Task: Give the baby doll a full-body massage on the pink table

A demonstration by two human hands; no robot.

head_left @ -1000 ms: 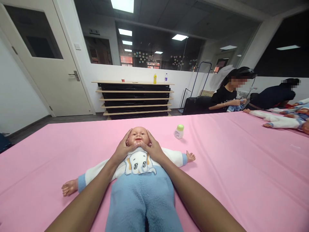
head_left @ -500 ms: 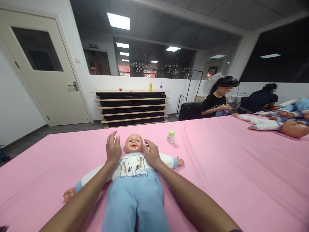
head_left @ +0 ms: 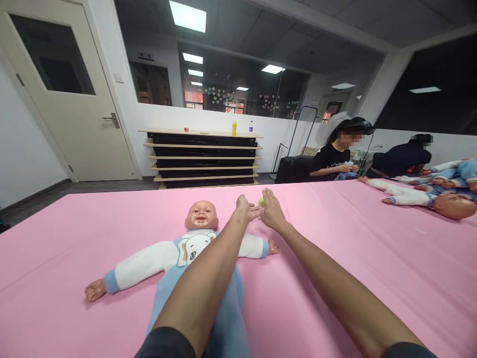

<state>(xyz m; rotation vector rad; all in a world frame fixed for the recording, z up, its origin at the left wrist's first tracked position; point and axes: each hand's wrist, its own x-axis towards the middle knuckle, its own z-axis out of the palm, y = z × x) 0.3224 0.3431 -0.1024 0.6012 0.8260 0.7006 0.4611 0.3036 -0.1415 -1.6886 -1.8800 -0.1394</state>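
Observation:
A baby doll [head_left: 201, 215] lies face up on the pink table cover, arms spread, in a white top with an elephant face and light blue trousers. My left forearm crosses over its body. Beyond the doll's right-hand-side arm, my left hand [head_left: 247, 209] is open with the palm turned up. Close beside it, my right hand [head_left: 273, 210] has its fingers stretched out. Between and behind the hands shows the green cap of a small bottle [head_left: 261, 202]; its white body is hidden by them. Whether either hand touches the bottle I cannot tell.
The pink table cover [head_left: 335, 238] spreads around the doll. At the right lie another doll [head_left: 413, 194] and a pile of dolls [head_left: 454, 174]. Two other people sit or bend beyond the table. Stacked boards [head_left: 203, 156] stand by the wall, bearing bottles.
Both hands have left the sides of the doll's head and moved right to the small bottle. The left hand has turned palm up. The view has shifted slightly.

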